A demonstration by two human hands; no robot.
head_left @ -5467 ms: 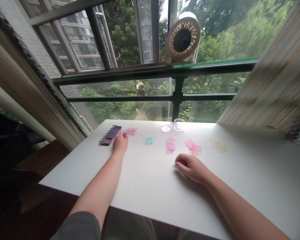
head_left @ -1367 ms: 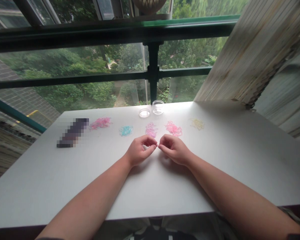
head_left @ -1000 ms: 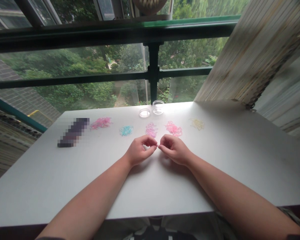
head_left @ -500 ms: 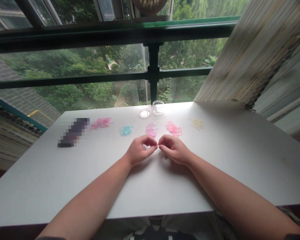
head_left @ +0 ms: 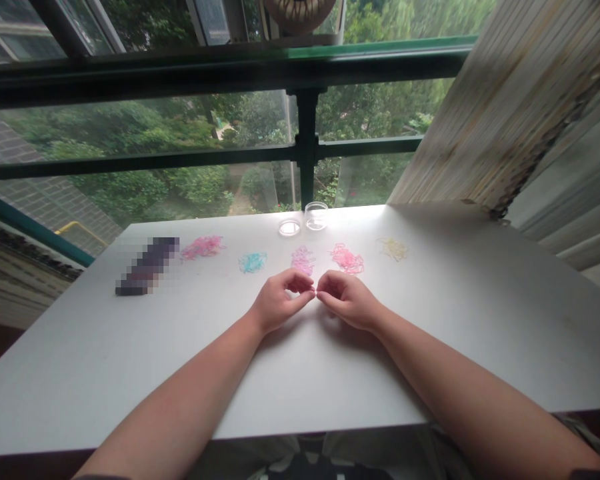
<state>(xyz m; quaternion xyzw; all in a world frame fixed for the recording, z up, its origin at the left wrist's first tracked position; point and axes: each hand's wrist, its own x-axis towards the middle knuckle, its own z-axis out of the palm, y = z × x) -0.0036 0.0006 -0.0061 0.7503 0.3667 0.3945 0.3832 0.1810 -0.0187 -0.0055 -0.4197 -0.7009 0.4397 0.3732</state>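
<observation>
My left hand (head_left: 281, 300) and my right hand (head_left: 351, 299) meet over the middle of the white table, thumb and fingertips pinched on each side. Whatever lies between the fingertips is too small to make out. Just beyond them is a pile of thin lilac loops (head_left: 303, 259), like small rubber bands. A coral-pink pile (head_left: 347, 259) of similar loops lies beyond my right hand, and a pale yellow pile (head_left: 395, 249) farther right. To the left are a turquoise pile (head_left: 253, 262) and a deeper pink pile (head_left: 203, 247).
At the table's (head_left: 290, 387) far edge stand a clear round container (head_left: 317, 217) and a clear shallow round lid (head_left: 289, 228). A dark, pixelated oblong object (head_left: 149, 265) lies at the left. Behind the table is a window with a green frame (head_left: 307, 120); a curtain (head_left: 460, 113) hangs at the right.
Both hands keep nearly the same pinched pose, with only a slight shift at the fingertips. The piles and containers stay where they were.
</observation>
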